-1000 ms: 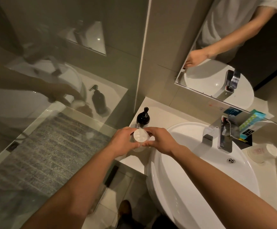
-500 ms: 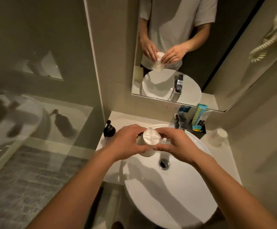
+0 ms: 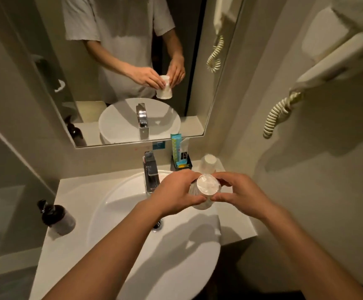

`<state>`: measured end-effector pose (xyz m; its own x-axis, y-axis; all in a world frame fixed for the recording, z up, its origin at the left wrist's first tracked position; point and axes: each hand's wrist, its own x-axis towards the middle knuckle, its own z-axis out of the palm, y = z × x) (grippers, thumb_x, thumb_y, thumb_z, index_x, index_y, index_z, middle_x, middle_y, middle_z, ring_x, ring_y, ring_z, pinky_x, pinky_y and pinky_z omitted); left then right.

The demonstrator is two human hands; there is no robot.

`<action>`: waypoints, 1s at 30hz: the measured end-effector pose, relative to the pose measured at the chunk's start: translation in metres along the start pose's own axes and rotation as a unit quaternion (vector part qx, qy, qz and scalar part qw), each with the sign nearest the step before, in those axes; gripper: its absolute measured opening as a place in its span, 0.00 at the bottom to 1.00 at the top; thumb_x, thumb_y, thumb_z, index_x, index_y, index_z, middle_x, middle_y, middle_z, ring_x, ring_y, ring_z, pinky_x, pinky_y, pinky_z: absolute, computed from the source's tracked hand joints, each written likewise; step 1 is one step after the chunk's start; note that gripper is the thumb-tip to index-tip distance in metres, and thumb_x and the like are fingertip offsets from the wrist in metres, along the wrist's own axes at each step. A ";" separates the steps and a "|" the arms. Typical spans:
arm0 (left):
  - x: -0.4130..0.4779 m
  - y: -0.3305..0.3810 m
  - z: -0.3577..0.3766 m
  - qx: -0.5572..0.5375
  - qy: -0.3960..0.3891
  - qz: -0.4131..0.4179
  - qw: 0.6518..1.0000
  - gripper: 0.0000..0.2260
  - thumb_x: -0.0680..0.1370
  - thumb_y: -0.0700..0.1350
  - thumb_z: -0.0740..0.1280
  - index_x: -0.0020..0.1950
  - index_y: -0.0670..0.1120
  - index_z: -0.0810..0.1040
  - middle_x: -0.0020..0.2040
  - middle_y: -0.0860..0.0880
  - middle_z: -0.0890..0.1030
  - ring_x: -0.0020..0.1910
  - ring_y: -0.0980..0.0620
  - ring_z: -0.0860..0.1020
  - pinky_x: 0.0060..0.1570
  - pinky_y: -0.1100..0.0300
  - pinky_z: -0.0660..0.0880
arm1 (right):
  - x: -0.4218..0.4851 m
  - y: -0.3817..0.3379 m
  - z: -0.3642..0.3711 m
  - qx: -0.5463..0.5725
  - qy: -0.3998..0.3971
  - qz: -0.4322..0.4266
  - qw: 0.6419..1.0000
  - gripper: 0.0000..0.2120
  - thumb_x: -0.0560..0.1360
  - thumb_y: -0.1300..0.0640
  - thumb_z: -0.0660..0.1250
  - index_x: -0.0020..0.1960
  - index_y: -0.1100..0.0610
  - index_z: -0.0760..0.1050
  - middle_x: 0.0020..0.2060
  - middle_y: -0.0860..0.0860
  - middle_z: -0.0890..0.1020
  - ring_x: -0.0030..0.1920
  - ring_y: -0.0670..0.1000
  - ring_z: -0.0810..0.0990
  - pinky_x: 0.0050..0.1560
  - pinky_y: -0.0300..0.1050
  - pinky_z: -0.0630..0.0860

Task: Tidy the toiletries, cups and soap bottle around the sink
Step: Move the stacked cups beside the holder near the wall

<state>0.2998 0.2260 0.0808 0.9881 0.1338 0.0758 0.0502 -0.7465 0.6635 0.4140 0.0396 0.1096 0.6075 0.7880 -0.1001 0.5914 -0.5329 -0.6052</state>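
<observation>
I hold a white cup [image 3: 206, 187] upside down above the right rim of the white sink [image 3: 133, 213]. My left hand [image 3: 174, 193] grips its left side and my right hand [image 3: 241, 193] pinches its right side. Just behind it a second white cup [image 3: 207, 162] stands upside down on the counter's back right corner. A black holder [image 3: 181, 162] with a teal packet and other toiletries stands beside that cup, against the wall. The dark soap bottle [image 3: 56, 217] with a pump stands on the counter's left end.
A chrome tap [image 3: 151, 172] rises at the sink's back edge. The mirror [image 3: 133, 61] above shows a person's torso and both hands on the cup. A wall-mounted hair dryer [image 3: 332, 55] with a coiled cord hangs on the right wall.
Both hands have carried the cup from the counter's left end, by the soap bottle, across the sink to its right side. My view has swung right with it.
</observation>
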 end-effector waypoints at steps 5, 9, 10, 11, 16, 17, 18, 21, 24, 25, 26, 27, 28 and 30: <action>0.049 0.011 0.039 -0.015 -0.010 0.018 1.000 0.23 0.74 0.58 0.74 0.68 0.56 0.78 0.62 0.54 0.81 0.57 0.54 0.77 0.58 0.52 0.77 | 0.003 0.053 -0.018 0.017 0.026 0.040 0.999 0.24 0.70 0.53 0.79 0.64 0.43 0.79 0.53 0.38 0.83 0.53 0.40 0.80 0.59 0.45 0.77; 0.082 0.008 0.067 -0.021 -0.007 0.009 1.000 0.24 0.73 0.60 0.72 0.68 0.57 0.78 0.63 0.53 0.82 0.58 0.52 0.78 0.58 0.49 0.78 | 0.023 0.093 -0.022 0.023 0.029 0.062 0.997 0.25 0.69 0.52 0.79 0.64 0.42 0.78 0.53 0.38 0.83 0.54 0.41 0.80 0.60 0.51 0.78; 0.089 0.006 0.073 -0.021 -0.006 0.007 1.000 0.24 0.74 0.59 0.73 0.69 0.57 0.78 0.64 0.52 0.82 0.59 0.52 0.78 0.58 0.49 0.78 | 0.028 0.100 -0.022 0.022 0.026 0.066 0.997 0.26 0.69 0.53 0.79 0.64 0.42 0.78 0.54 0.38 0.84 0.54 0.42 0.80 0.61 0.51 0.78; 0.096 0.002 0.078 -0.021 -0.007 0.003 1.000 0.24 0.74 0.58 0.73 0.69 0.57 0.78 0.64 0.52 0.81 0.60 0.52 0.78 0.58 0.49 0.78 | 0.035 0.108 -0.021 0.021 0.020 0.070 0.997 0.26 0.69 0.54 0.79 0.65 0.42 0.78 0.54 0.39 0.84 0.55 0.42 0.80 0.61 0.51 0.78; 0.125 -0.018 0.102 -0.033 -0.016 -0.029 0.999 0.24 0.73 0.56 0.74 0.69 0.57 0.77 0.64 0.50 0.82 0.59 0.50 0.79 0.59 0.49 0.78 | 0.069 0.140 -0.015 0.024 -0.010 0.078 0.997 0.24 0.68 0.56 0.78 0.63 0.44 0.78 0.50 0.41 0.84 0.52 0.45 0.81 0.59 0.53 0.78; 0.130 -0.022 0.107 -0.033 -0.017 -0.037 0.999 0.24 0.73 0.56 0.74 0.69 0.57 0.77 0.64 0.50 0.82 0.60 0.50 0.79 0.59 0.49 0.78 | 0.076 0.146 -0.012 0.026 -0.017 0.079 0.996 0.24 0.68 0.56 0.78 0.63 0.45 0.78 0.50 0.41 0.84 0.52 0.45 0.81 0.59 0.53 0.78; 0.135 -0.026 0.111 -0.033 -0.018 -0.044 0.998 0.24 0.74 0.56 0.74 0.70 0.57 0.77 0.64 0.50 0.82 0.60 0.49 0.79 0.59 0.49 0.78 | 0.083 0.151 -0.010 0.025 -0.023 0.080 0.996 0.25 0.68 0.56 0.78 0.63 0.45 0.78 0.50 0.42 0.84 0.51 0.45 0.81 0.58 0.52 0.78; 0.149 -0.038 0.124 -0.037 -0.022 -0.068 0.997 0.25 0.73 0.56 0.74 0.70 0.56 0.77 0.64 0.49 0.82 0.61 0.48 0.79 0.59 0.49 0.77 | 0.101 0.165 -0.003 0.020 -0.038 0.081 0.996 0.24 0.69 0.56 0.77 0.62 0.45 0.78 0.50 0.42 0.84 0.51 0.45 0.81 0.58 0.51 0.78; 0.161 -0.049 0.136 -0.040 -0.022 -0.091 0.995 0.25 0.73 0.55 0.74 0.70 0.55 0.78 0.64 0.49 0.82 0.61 0.48 0.80 0.59 0.51 0.77 | 0.115 0.178 0.005 0.020 -0.048 0.090 0.995 0.22 0.70 0.57 0.77 0.62 0.46 0.77 0.51 0.43 0.84 0.52 0.47 0.81 0.57 0.50 0.78; 0.165 -0.052 0.139 -0.039 -0.022 -0.097 0.994 0.25 0.73 0.55 0.75 0.69 0.55 0.78 0.64 0.49 0.82 0.60 0.48 0.80 0.59 0.52 0.77 | 0.120 0.182 0.008 0.022 -0.049 0.092 0.994 0.23 0.70 0.58 0.77 0.63 0.47 0.77 0.51 0.43 0.83 0.52 0.48 0.81 0.57 0.49 0.77; 0.169 -0.054 0.142 -0.038 -0.022 -0.103 0.994 0.24 0.73 0.54 0.75 0.69 0.54 0.78 0.63 0.49 0.82 0.60 0.47 0.80 0.58 0.52 0.77 | 0.124 0.185 0.010 0.023 -0.050 0.094 0.994 0.23 0.70 0.60 0.77 0.64 0.49 0.78 0.52 0.43 0.83 0.52 0.48 0.80 0.57 0.47 0.76; 0.173 -0.057 0.144 -0.036 -0.022 -0.108 0.993 0.23 0.73 0.54 0.75 0.68 0.54 0.79 0.63 0.48 0.83 0.59 0.47 0.80 0.57 0.53 0.77 | 0.128 0.188 0.012 0.024 -0.052 0.097 0.994 0.24 0.70 0.61 0.77 0.64 0.50 0.78 0.52 0.44 0.83 0.53 0.48 0.80 0.56 0.45 0.75; 0.176 -0.060 0.147 -0.034 -0.024 -0.112 0.993 0.23 0.74 0.54 0.75 0.68 0.53 0.79 0.62 0.48 0.83 0.58 0.47 0.81 0.56 0.53 0.77 | 0.132 0.191 0.014 0.023 -0.055 0.100 0.993 0.24 0.71 0.62 0.76 0.65 0.51 0.77 0.53 0.45 0.83 0.53 0.48 0.80 0.56 0.43 0.74; 0.182 -0.065 0.151 -0.031 -0.029 -0.117 0.992 0.22 0.74 0.55 0.74 0.67 0.53 0.80 0.62 0.48 0.83 0.58 0.46 0.81 0.53 0.55 0.76 | 0.138 0.195 0.019 0.018 -0.057 0.102 0.993 0.24 0.71 0.62 0.76 0.65 0.53 0.77 0.55 0.49 0.84 0.54 0.49 0.80 0.57 0.45 0.75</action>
<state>0.4986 0.2007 -0.0613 0.9573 0.2597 -0.1268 0.2715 -0.6579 0.7025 0.6033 0.0500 -0.0376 0.6469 0.6962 -0.3112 0.4423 -0.6749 -0.5907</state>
